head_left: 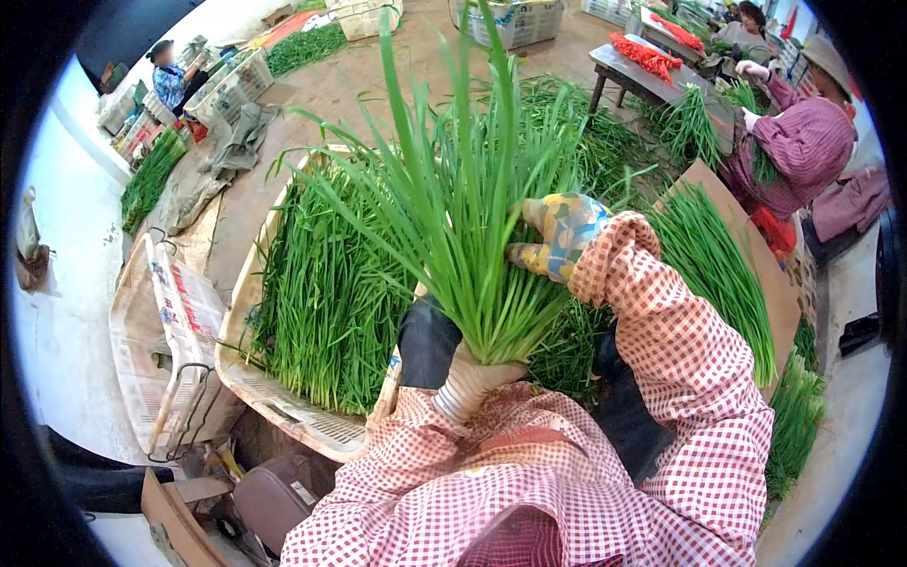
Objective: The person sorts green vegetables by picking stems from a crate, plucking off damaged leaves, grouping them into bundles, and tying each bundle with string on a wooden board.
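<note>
Crate [326, 437], piled with green stalks [326, 283], stands out first on my remote feed. Right of the crate, well apart, a cardboard sheet [773, 298] carries further greens [718, 274]. Just right of the crate, I see the leafy bundle [468, 260], fanning upward. The right hand [567, 231] touches it with gloved fingers away from the crate; whether they grip, I cannot tell. The left hand [477, 378] has fingers wrapped around its base, gripping it.

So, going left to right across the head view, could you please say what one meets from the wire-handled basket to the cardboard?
Wire-handled basket, greens-filled crate, held bunch, gloved right hand, greens on cardboard.
</note>
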### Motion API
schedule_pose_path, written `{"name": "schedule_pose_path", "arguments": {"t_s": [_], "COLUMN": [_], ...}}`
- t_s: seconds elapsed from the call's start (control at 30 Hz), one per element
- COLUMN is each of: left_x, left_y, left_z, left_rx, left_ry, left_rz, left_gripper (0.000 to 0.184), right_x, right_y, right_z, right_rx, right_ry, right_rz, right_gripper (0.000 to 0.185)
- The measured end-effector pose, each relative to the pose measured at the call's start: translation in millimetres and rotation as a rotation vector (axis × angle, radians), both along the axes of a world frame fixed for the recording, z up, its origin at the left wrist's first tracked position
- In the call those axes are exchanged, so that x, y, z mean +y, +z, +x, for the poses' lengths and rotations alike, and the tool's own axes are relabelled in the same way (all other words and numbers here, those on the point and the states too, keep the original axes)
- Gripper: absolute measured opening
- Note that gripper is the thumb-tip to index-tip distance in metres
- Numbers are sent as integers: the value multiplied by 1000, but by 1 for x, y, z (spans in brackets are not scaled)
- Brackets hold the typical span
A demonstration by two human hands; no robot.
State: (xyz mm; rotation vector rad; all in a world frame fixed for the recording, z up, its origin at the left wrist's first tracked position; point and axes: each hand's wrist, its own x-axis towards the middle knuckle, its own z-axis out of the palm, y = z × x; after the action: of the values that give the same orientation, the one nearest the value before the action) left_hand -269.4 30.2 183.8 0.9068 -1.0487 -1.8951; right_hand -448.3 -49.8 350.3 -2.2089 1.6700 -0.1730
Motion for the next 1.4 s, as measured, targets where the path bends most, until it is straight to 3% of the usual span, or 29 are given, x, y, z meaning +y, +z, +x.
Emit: {"name": "schedule_pose_path", "arguments": {"t_s": [0.07, 0.17, 0.23, 0.3, 0.33, 0.37, 0.4, 0.5, 0.6, 0.7, 0.77, 0.83, 0.87, 0.9, 0.97, 1.0, 1.1, 1.13, 1.17, 1.27, 1.3, 1.37, 1.4], "left_x": [-2, -4, -7, -10, -13, -16, -17, -21, -23, -23, -23, -23, -21, -20, -22, -24, -26, -25, -23, -23, -26, -32, -33], "left_y": [4, 22, 23, 29, 39, 53, 61, 59, 34, 34, 33, 26, 7, 5, 14, 23, 3, -9, -10, -7, 3, 30, 53], "left_z": [-1, 3, 2, 1, 0, 0, -1, -1, -4, -6, -8, -12, -18, -20, -15, -13, -22, -24, -23, -15, -11, 1, 10], "left_rx": [-36, 105, 118, 134, 58, -17, 13, 84, 64, 45, -77, -108, -118, -130, -76, -105, -190, -251, -250, -121, -118, -118, -75], "left_ry": [1, -20, -7, 9, 26, 43, 45, 70, 114, 82, 88, 103, 187, 269, 224, 147, 96, 125, 124, 177, 129, 90, 73], "left_rz": [-32, 86, 99, 114, 37, -39, 0, 36, 0, -77, -74, -141, -113, -85, -80, -78, -81, -92, -91, -162, -171, -178, -209], "left_gripper": [67, 70, 70, 71, 72, 72, 72, 72, 71, 72, 74, 73, 69, 65, 72, 73, 73, 73, 73, 71, 71, 71, 63], "right_x": [-6, -8, 1, 20, 31, 45, 52, 91, 104, 85, 83, 77, 71, 64, 51, 52, 39, 36, 29, 6, 2, -14, -25], "right_y": [-11, -20, -23, -17, -15, -12, -29, -35, -46, -41, -57, -45, -36, -37, -37, -24, -7, -9, -6, 1, 2, 0, 2], "right_z": [-2, -12, -8, 3, 7, 9, 12, 13, 8, 3, 14, 11, 8, 3, -5, -4, 4, 0, -2, -21, -24, -35, -43], "right_rx": [-97, -492, -563, -696, -545, -482, -469, -611, -764, -750, -1391, -1698, -1521, -1524, -543, -231, 305, 358, 448, 311, 357, 515, 511], "right_ry": [68, -204, -224, -40, 155, 259, 417, 286, 146, 301, -47, -218, -405, -409, -217, -180, -110, -32, 3, 96, 105, 128, 58], "right_rz": [-30, 219, 161, -36, -272, -229, -419, -44, -30, -293, 22, 268, 286, 288, -36, -31, 276, 176, 130, 77, 21, -87, -107], "right_gripper": [39, 33, 30, 28, 22, 22, 23, 25, 28, 16, 19, 22, 30, 30, 40, 49, 58, 59, 48, 32, 23, 24, 22]}}
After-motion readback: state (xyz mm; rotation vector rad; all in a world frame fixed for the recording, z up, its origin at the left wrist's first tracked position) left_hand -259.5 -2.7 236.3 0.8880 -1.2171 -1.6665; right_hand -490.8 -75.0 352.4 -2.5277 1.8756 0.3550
